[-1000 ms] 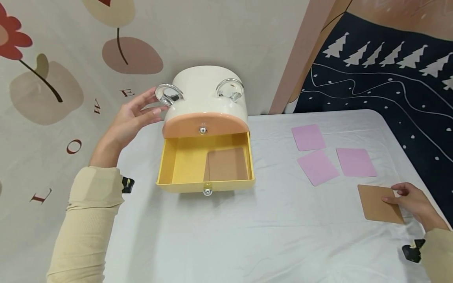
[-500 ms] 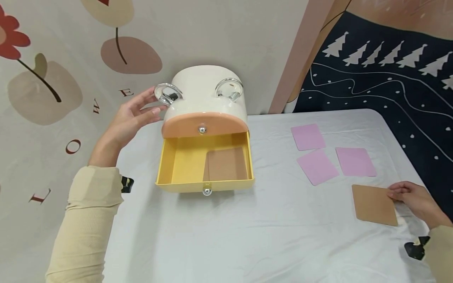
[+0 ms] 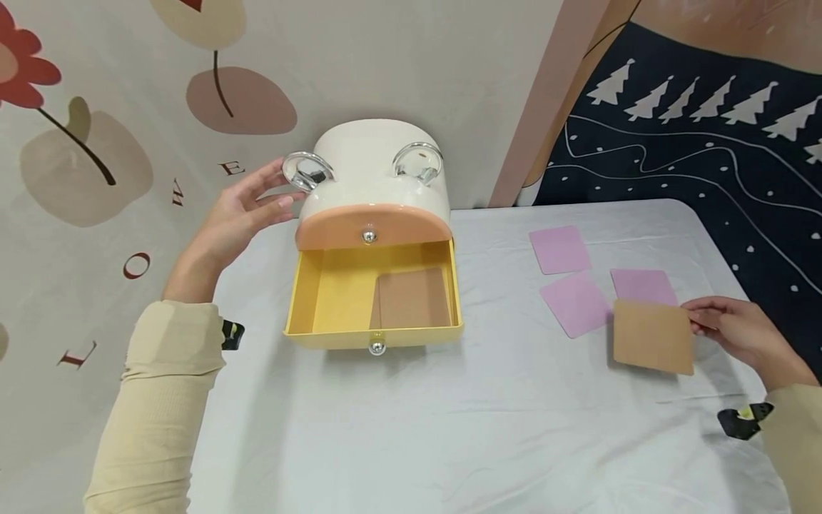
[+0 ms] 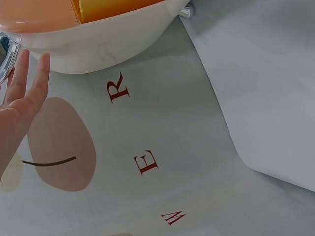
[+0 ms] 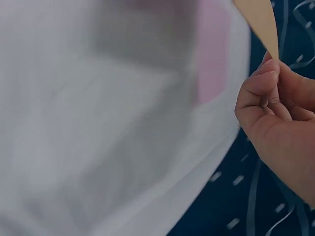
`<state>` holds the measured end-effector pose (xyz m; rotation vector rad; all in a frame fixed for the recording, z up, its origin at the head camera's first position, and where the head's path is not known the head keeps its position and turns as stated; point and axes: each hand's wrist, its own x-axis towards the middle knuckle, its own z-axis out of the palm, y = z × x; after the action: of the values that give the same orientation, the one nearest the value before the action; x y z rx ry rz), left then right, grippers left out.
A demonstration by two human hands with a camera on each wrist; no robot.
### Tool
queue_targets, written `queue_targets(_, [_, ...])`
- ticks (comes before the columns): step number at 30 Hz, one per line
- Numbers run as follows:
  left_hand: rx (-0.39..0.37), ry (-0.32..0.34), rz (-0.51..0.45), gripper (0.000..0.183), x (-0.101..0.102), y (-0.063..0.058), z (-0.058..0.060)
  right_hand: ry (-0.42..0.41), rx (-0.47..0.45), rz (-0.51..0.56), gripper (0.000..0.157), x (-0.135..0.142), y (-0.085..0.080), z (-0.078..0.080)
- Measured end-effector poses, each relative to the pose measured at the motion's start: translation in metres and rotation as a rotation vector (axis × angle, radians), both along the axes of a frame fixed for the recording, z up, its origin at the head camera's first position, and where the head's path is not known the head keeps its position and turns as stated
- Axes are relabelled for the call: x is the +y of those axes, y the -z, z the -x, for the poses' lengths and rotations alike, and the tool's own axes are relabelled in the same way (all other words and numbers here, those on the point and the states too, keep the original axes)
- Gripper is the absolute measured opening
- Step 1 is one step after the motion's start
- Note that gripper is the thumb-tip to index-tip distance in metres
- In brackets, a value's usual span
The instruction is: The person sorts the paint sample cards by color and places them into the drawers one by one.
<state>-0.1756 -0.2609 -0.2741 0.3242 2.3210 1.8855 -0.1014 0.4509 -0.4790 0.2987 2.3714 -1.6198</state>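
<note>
At the right of the head view my right hand point(image 3: 745, 330) pinches a brown square card point(image 3: 652, 337) by its right edge. The card is raised over the table, casts a shadow and covers part of a pink card point(image 3: 643, 284). In the right wrist view the thumb and fingers close on a corner of the brown card point(image 5: 263, 22). My left hand point(image 3: 234, 210) has its fingers extended at the left chrome ring point(image 3: 307, 171) of a white drawer box point(image 3: 379, 153). Its lower yellow drawer point(image 3: 340, 293) is pulled out, with brown cards point(image 3: 412, 298) inside.
Two more pink cards point(image 3: 559, 250) lie near the one under the brown card. The box has a shut peach upper drawer point(image 3: 334, 227) and a second chrome ring point(image 3: 417, 163). A patterned wall hanging point(image 3: 128, 43) rises behind the white-covered table point(image 3: 514, 442).
My right hand has lifted the brown card from the table and carried it left and away from me, over a pink card. The left hand stays at the chrome ring.
</note>
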Motion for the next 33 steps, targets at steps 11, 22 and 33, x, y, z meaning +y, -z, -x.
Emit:
queue_targets(11, [-0.020, -0.014, 0.014, 0.063, 0.000, 0.000, -0.001, -0.033, 0.077, 0.351, 0.026, -0.149, -0.120, 0.029])
queue_targets(22, [-0.014, -0.016, 0.032, 0.063, 0.000, 0.001, 0.000, -0.192, 0.126, 0.534, 0.016, -0.251, -0.170, 0.060])
queue_targets(33, [-0.005, -0.014, 0.043, 0.064, 0.000, 0.000, -0.001, -0.274, 0.072, 0.443, 0.008, -0.329, -0.179, 0.066])
